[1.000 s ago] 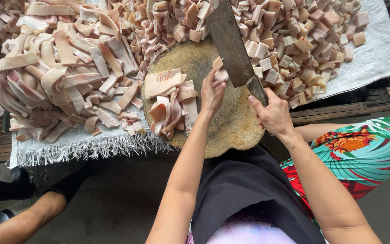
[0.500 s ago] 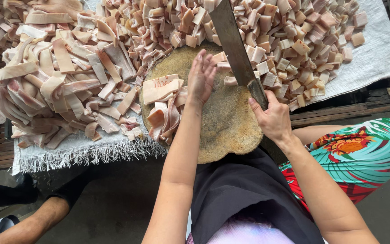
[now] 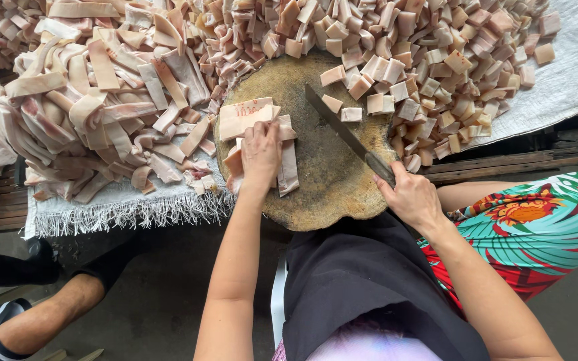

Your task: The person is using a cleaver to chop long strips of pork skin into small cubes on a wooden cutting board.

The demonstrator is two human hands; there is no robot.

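My left hand (image 3: 260, 155) presses down on a stack of pale pink meat strips (image 3: 249, 117) lying on the left side of a round wooden chopping block (image 3: 332, 177). My right hand (image 3: 411, 197) grips the handle of a large cleaver (image 3: 342, 130), whose blade lies edge down across the block's upper right, pointing away to the left. A few cut square pieces (image 3: 351, 113) sit beside the blade.
A big heap of long meat strips (image 3: 95, 100) covers a white fringed cloth (image 3: 122, 214) at left. A pile of cut squares (image 3: 436, 53) spreads over the cloth at upper right. Another person's leg (image 3: 41, 317) shows at lower left.
The cleaver has swung down from its raised, upright pose to lie low over the block. My left hand moved left onto the stacked strips.
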